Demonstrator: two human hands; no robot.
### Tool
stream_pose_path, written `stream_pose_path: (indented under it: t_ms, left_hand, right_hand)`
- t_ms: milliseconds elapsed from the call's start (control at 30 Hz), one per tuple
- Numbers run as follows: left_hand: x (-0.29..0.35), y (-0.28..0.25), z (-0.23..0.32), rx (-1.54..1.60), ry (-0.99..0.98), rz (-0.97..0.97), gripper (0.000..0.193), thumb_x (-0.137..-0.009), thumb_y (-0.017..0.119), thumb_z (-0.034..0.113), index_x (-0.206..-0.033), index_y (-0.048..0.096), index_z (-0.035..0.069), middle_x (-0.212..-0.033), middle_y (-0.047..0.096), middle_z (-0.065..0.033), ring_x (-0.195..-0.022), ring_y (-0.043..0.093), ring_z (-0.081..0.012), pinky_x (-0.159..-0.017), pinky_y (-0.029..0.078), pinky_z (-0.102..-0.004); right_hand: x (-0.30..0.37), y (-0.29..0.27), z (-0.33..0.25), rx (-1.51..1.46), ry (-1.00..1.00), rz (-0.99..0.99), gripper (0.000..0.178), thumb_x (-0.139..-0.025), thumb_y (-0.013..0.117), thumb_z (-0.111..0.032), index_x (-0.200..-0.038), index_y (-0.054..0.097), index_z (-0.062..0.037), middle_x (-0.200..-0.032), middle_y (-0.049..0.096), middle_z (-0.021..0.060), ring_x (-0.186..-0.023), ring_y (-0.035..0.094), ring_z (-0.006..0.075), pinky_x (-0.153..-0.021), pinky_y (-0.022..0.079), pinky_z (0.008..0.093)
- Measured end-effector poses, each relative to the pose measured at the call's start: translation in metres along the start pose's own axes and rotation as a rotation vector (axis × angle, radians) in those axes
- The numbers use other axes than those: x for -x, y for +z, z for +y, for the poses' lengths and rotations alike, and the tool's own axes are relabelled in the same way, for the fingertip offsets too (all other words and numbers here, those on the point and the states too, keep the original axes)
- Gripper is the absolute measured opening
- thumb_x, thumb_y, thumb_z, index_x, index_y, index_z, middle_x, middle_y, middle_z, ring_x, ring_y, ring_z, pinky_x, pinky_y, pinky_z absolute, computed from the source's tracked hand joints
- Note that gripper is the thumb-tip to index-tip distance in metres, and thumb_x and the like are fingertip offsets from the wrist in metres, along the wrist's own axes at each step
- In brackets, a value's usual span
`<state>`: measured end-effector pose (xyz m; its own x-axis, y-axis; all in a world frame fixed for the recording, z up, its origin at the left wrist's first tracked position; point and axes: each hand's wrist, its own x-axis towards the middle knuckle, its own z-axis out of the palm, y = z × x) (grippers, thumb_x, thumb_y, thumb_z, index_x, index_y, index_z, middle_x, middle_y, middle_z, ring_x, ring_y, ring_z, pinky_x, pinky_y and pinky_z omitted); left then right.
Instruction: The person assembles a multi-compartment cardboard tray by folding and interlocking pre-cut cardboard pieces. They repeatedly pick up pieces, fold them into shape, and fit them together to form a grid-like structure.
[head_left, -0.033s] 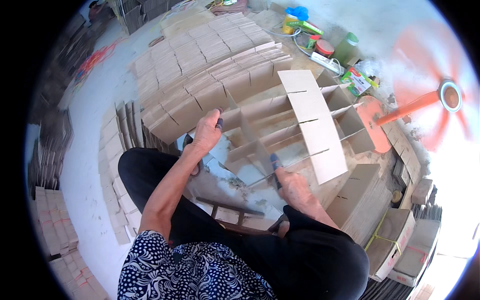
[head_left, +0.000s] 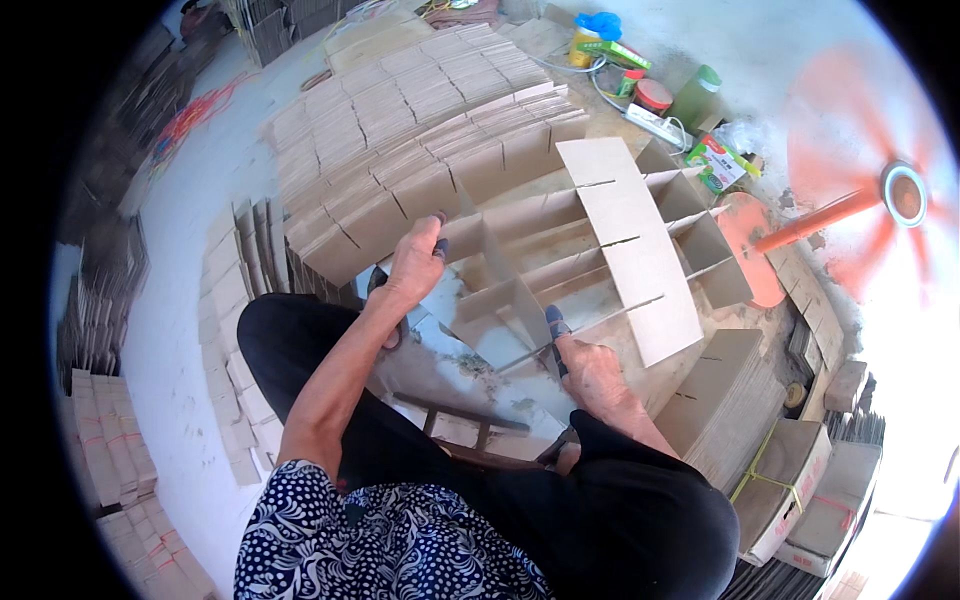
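The left grip [head_left: 415, 262] closes finger and thumb on the left end of a slotted cardboard grid [head_left: 535, 216]; the right grip [head_left: 592, 375], dark blue cover at its fingertip, grasps the grid's near edge. The grid spreads between both grips and beyond them to the right. A pale cardboard strip [head_left: 632, 255] crosses it, beyond the right grip. Stacked slotted sheets [head_left: 400, 115] stand just beyond the left grip; an orange fan [head_left: 905, 194] is well right of the right grip.

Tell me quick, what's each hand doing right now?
Left hand: closed, holding the cardboard grid at its left end.
Right hand: closed, apparently holding the grid's near edge.
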<state>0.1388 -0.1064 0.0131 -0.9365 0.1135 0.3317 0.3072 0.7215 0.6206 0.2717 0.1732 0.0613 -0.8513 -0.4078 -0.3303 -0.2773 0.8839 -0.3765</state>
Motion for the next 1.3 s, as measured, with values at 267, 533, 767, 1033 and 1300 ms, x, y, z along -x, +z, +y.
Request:
stream_pose_path:
  t_ms: [267, 533, 767, 1033, 1300]
  left_hand:
    - [0.040, -0.008, 0.042, -0.017, -0.038, -0.046, 0.042, -0.075, 0.052, -0.011, -0.116, 0.048, -0.001, -0.110, 0.056, -0.0178, -0.102, 0.059, -0.0326, -0.076, 0.051, -0.0377]
    - [0.049, 0.037, 0.171, -0.003, 0.119, -0.686, 0.029, -0.073, 0.060, 0.009, -0.100, 0.057, 0.000, -0.103, 0.059, -0.0189, -0.097, 0.057, -0.0367, -0.080, 0.048, -0.0452]
    - [0.072, 0.045, 0.142, -0.181, 0.132, -0.818, 0.022, -0.068, 0.058, 0.008, -0.089, 0.064, 0.005, -0.086, 0.065, -0.0187, -0.090, 0.061, -0.0367, -0.074, 0.049, -0.0480]
    - [0.094, 0.026, 0.135, -0.152, 0.062, -0.755, 0.015, -0.068, 0.057, 0.006, -0.082, 0.056, 0.002, -0.078, 0.062, -0.0204, -0.082, 0.060, -0.0422, -0.071, 0.047, -0.0518]
    - [0.115, 0.041, 0.131, -0.058, 0.037, -0.637, 0.014, -0.071, 0.057, 0.005, -0.084, 0.057, 0.001, -0.080, 0.062, -0.0210, -0.078, 0.061, -0.0413, -0.068, 0.047, -0.0504]
  right_hand:
    - [0.019, -0.020, 0.066, -0.306, 0.040, 0.583, 0.055, -0.071, 0.062, 0.001, -0.125, 0.051, -0.0004, -0.080, 0.064, 0.0174, -0.076, 0.064, 0.0380, -0.069, 0.050, 0.0463]
    - [-0.066, -0.071, 0.178, 0.043, 0.308, 0.597, 0.051, -0.079, 0.063, -0.007, -0.126, 0.048, 0.0031, -0.113, 0.058, 0.0223, -0.105, 0.055, 0.0369, -0.089, 0.045, 0.0436]
    - [-0.045, -0.090, 0.179, -0.800, 0.140, 0.580, 0.039, -0.082, 0.056, 0.005, -0.120, 0.051, 0.0037, -0.101, 0.065, 0.0136, -0.088, 0.062, 0.0175, -0.077, 0.048, 0.0282]
    - [-0.002, -0.116, 0.084, -0.584, -0.091, 0.480, 0.038, -0.089, 0.054, 0.003, -0.127, 0.048, 0.0006, -0.087, 0.064, 0.0048, -0.079, 0.056, 0.0069, -0.074, 0.046, 0.0227]
    - [-0.010, -0.119, 0.042, -0.414, -0.292, 0.395, 0.039, -0.088, 0.055, 0.002, -0.127, 0.051, 0.0008, -0.081, 0.062, 0.0138, -0.073, 0.057, 0.0133, -0.074, 0.048, 0.0271]
